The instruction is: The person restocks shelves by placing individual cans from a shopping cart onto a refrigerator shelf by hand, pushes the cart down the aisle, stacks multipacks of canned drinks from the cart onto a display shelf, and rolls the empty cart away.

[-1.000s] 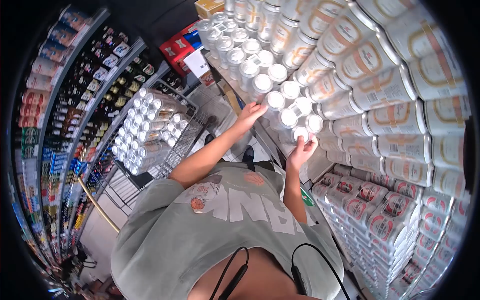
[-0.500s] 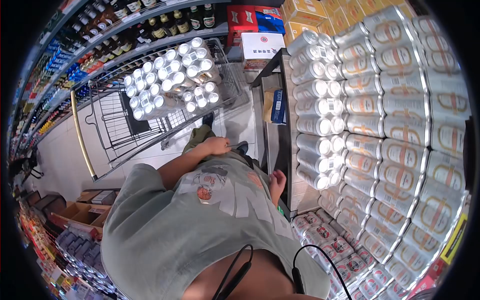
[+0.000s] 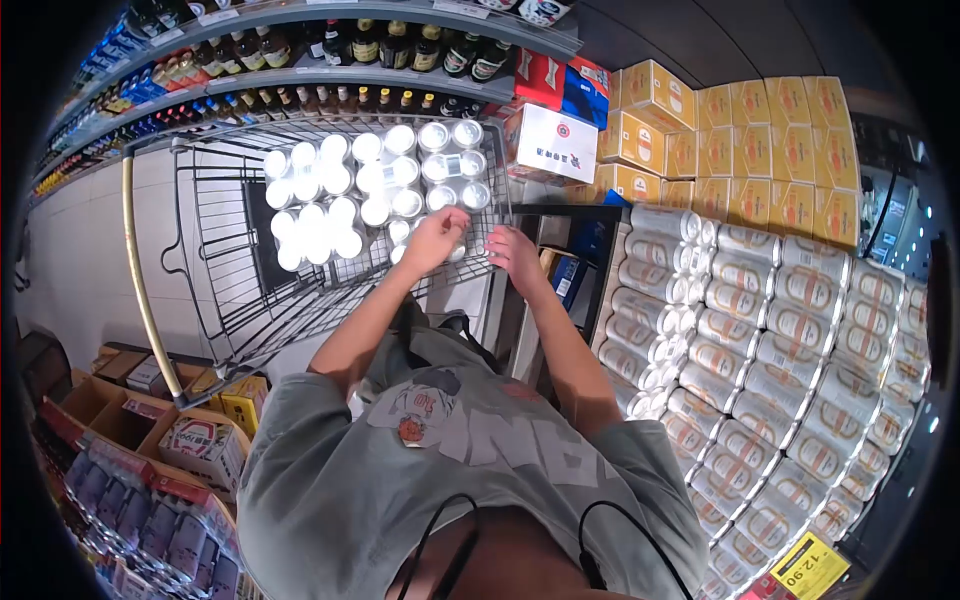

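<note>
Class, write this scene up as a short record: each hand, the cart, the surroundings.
Left hand: at the cans in the cart; contact unclear
Right hand: near the cart's end; grip unclear
Cart: loaded with cans
Beyond cart: bottles
Right side: stacked cans, yellow cartons
Price tag: 12.90

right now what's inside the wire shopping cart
Silver drink cans stand grouped inside the cart; the left hand partly hides some, and whatever lies beneath them cannot be seen.

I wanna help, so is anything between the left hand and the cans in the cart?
Nothing visible: the left hand is over the nearest cans in the cart. I can't tell if it touches them.
</note>
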{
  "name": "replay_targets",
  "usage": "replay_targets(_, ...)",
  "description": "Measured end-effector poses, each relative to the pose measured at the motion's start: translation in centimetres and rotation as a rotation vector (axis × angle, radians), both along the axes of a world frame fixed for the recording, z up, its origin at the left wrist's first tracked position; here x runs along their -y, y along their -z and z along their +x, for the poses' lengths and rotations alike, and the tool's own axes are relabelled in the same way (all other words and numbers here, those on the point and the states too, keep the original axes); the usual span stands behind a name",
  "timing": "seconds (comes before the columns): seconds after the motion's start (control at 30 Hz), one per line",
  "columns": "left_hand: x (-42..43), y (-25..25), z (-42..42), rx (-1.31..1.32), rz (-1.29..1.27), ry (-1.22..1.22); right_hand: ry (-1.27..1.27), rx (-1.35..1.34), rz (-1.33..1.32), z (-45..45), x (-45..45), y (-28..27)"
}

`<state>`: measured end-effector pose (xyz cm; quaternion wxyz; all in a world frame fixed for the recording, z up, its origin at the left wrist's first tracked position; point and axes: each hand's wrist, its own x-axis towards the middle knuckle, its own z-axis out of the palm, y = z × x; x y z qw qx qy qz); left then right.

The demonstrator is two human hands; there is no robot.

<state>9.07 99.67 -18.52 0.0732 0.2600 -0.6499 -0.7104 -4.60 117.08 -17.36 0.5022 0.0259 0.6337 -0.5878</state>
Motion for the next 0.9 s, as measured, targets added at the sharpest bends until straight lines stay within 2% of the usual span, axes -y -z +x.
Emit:
replay_targets(0.07,4.4,-1.0,-1.6,0.041,-0.211,-0.126,-0.056,0.174,0.171,0.4,4.8,2.4)
replay_targets(0.13,8.2,-2.3,-3.9,0.082,-0.421,-0.192,-0.001,0.29,0.183,0.8,7.4,5.2)
replay_targets(0.17,10.0,-0.9,-5.2,-0.027,-0.643,-0.203,0.105,0.302,0.243,1.3,8.9,6.3)
replay_targets(0.2,11.2,-1.1,-6.7,0.019,-0.634,-0.17,0.115,0.305,0.244,1.8,9.7,6.9)
replay_targets(0.27,13.0,1.6,-9.8,0.03,-0.861,-0.133,0.316,0.35,0.258,3.0,10.3,7.7)
replay_targets(0.3,13.6,2.1,-10.6,0.023,-0.856,-0.121,0.328,0.312,0.285,3.6,10.3,7.5)
replay_targets(0.37,14.1,2.8,-12.2,0.335,-0.961,0.24,0.322,0.314,0.287,3.6,9.9,6.6)
replay_targets(0.53,16.0,2.5,-13.7,0.424,-0.801,0.385,0.351,0.369,0.173,3.2,9.1,7.8)
replay_targets(0.63,16.7,2.0,-14.1,0.391,-0.765,0.378,0.517,0.348,0.077,3.8,8.6,8.6)
replay_targets(0.67,16.7,1.6,-14.3,0.457,-0.706,0.416,0.571,0.337,0.033,3.8,8.2,9.2)
replay_targets(0.7,16.9,1.3,-14.4,0.524,-0.65,0.454,0.591,0.322,-0.016,3.6,7.9,7.4)
replay_targets(0.73,16.4,3.0,-13.9,0.423,-0.696,0.377,0.606,0.324,-0.037,3.4,7.3,6.3)
replay_targets(0.8,15.1,4.5,-12.8,0.271,-0.448,0.331,0.67,0.237,-0.075,3.7,5.6,4.8)
replay_targets(0.83,13.5,2.6,-11.9,0.17,-0.387,0.268,0.697,0.212,-0.104,3.9,4.7,3.8)
replay_targets(0.87,12.3,1.2,-11.1,0.17,-0.399,0.321,0.736,0.185,-0.127,4.3,3.3,2.7)
replay_targets(0.9,10.6,0.0,-10.5,0.15,-0.283,0.271,0.706,0.117,-0.168,4.8,1.5,1.1)
